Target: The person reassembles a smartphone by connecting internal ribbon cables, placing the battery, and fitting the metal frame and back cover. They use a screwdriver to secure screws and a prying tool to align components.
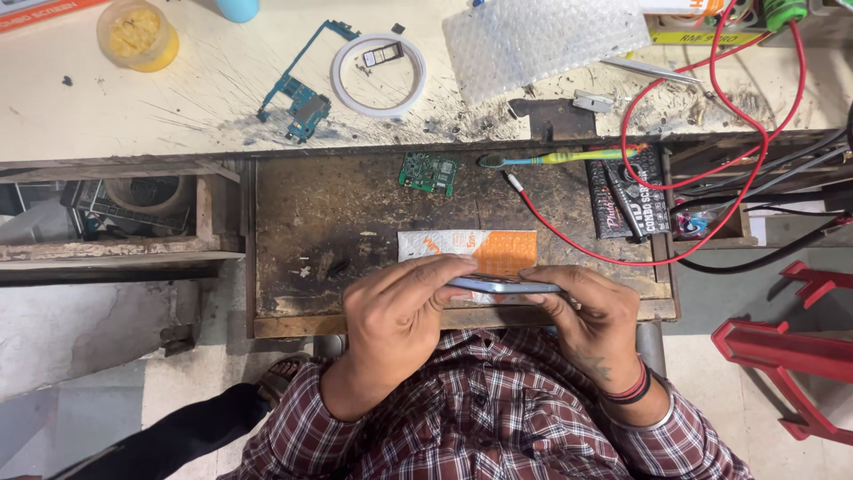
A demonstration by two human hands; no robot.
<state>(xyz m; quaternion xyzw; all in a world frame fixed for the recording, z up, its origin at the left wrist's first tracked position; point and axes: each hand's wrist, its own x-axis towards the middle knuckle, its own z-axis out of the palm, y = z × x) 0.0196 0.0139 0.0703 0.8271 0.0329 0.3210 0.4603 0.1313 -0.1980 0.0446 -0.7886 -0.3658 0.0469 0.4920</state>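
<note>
Left hand [397, 311] and right hand [582, 307] both grip a phone [502, 284] edge-on above an orange-and-white packet [480, 249] on the drawer [338, 222].

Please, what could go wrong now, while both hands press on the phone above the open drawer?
1. Both hands, left hand and right hand, squeeze the thin phone along its edges; it might bend or its glass crack.
2. The phone is held near the front edge of the drawer; if it slips, it may fall to the floor.
3. The red wire lies close by and could snag.
</note>
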